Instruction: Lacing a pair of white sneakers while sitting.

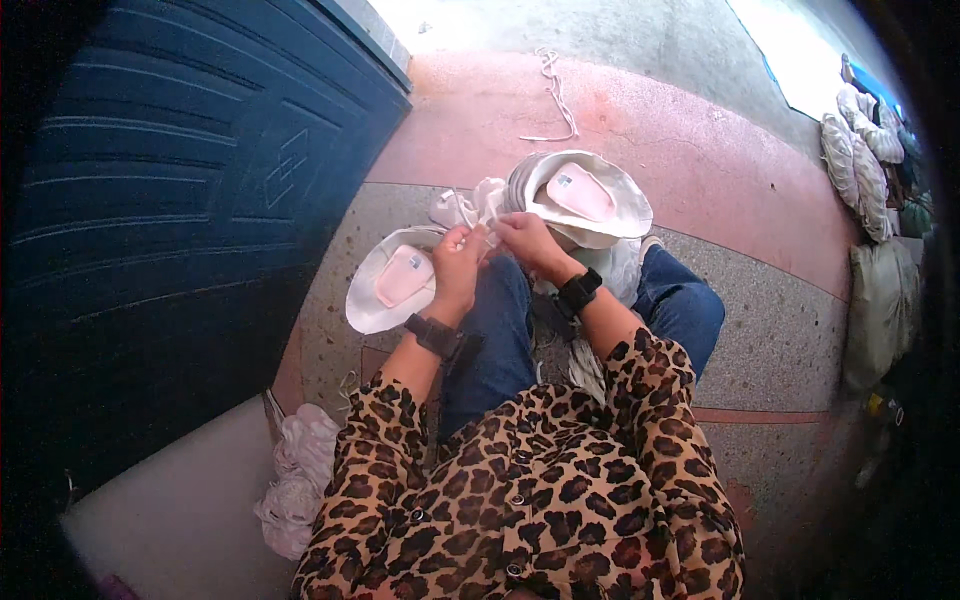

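My left hand (459,265) and my right hand (532,243) are close together over my lap, fingers closed in a pinch. Between and just beyond them is a bunch of pale pink, soft material with thin white cords (488,200), and both hands are on it. Exactly what each fingertip grips is hard to make out. Beside my left hand lies a white curved piece (365,310) bearing a pink rounded pad (405,276) with a small label. Next to my right hand stands a stack of similar white pieces (632,205), its top one with a pink pad (580,192).
A dark blue panelled door (200,170) fills the left. Loose white cord (560,100) lies on the pink floor strip ahead. Pale bundled material (300,480) rests at lower left. At right are white bundles (855,170) and a greyish-green sack (880,310).
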The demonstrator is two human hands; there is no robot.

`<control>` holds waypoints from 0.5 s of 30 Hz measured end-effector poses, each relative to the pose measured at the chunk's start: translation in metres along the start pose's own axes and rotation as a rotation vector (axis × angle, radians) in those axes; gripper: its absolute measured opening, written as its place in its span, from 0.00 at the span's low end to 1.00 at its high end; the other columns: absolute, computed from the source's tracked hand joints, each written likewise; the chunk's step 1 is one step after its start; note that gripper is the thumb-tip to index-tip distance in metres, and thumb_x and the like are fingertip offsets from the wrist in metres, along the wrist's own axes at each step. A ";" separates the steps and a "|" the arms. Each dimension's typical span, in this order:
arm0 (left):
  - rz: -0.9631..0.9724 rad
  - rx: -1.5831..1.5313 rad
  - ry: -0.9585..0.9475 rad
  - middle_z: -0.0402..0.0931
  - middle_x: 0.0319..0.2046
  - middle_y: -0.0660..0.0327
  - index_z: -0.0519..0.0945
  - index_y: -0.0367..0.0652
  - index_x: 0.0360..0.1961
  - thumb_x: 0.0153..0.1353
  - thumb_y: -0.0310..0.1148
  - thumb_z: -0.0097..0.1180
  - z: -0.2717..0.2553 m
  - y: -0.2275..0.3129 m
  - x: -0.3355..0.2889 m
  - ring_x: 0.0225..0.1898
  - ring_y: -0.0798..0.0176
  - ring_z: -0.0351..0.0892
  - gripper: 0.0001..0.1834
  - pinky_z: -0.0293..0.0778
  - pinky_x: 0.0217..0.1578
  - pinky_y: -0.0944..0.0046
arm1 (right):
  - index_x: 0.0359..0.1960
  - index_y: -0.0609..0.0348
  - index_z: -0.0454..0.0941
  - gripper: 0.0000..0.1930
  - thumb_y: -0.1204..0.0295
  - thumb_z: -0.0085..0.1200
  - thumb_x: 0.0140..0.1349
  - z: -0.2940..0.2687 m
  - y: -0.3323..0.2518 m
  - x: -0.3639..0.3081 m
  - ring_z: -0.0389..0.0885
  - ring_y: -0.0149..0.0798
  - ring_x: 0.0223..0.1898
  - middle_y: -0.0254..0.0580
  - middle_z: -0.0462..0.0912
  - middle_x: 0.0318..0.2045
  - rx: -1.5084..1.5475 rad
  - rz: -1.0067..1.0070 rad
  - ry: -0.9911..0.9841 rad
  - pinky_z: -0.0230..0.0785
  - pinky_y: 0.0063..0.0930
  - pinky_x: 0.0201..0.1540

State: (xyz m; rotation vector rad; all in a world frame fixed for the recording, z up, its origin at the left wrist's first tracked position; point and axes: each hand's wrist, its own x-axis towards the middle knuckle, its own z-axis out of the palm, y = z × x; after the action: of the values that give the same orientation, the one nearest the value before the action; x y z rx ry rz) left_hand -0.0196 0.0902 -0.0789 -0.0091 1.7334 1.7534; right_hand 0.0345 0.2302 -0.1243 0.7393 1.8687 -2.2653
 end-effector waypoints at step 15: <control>0.231 0.336 0.007 0.81 0.29 0.63 0.81 0.36 0.41 0.63 0.30 0.57 -0.017 -0.035 0.013 0.31 0.71 0.79 0.09 0.73 0.34 0.72 | 0.41 0.60 0.83 0.12 0.65 0.55 0.68 -0.016 -0.004 -0.015 0.70 0.22 0.27 0.26 0.77 0.27 0.395 0.159 -0.174 0.63 0.18 0.31</control>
State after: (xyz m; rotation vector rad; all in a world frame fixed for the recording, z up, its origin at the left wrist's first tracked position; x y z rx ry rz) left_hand -0.0216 0.0769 -0.1178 0.3429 2.0811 1.5947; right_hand 0.0507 0.2433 -0.1161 0.6800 1.2551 -2.5269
